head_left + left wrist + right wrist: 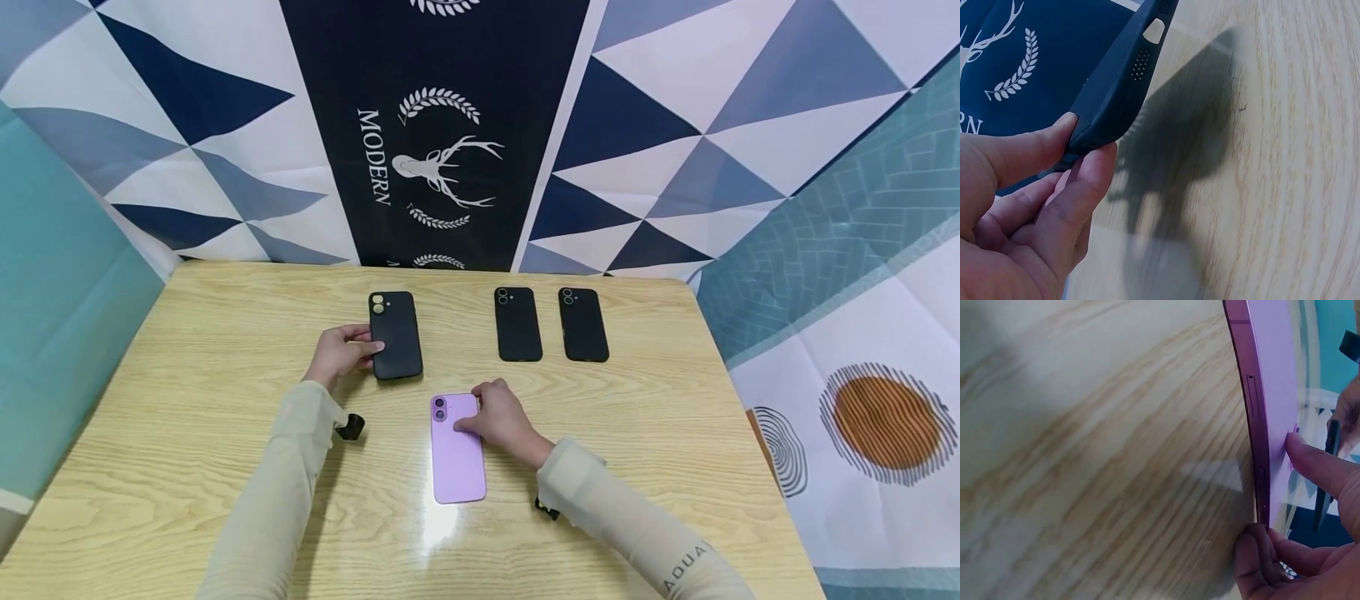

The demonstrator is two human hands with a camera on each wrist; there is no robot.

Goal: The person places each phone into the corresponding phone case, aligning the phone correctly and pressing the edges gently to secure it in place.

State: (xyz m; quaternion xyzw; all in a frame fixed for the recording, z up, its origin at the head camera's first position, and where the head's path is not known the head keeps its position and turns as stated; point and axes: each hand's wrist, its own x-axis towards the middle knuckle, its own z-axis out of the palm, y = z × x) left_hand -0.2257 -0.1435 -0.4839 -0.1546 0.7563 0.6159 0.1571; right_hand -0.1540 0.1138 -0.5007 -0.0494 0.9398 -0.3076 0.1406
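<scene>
Between thumb and fingers my left hand pinches a black phone case by its left edge. The case has a camera cutout at its top left; in the left wrist view its speaker holes and port opening show, and it is raised above its shadow on the table. A pink phone lies nearer to me, its back with two camera lenses facing up. My right hand grips the phone's upper right side, thumb on its back and fingers at its edge, close over the wood in the right wrist view.
Two more black cases or cased phones, a left one and a right one, lie side by side toward the back right of the wooden table. A patterned cloth backdrop stands behind the table's far edge.
</scene>
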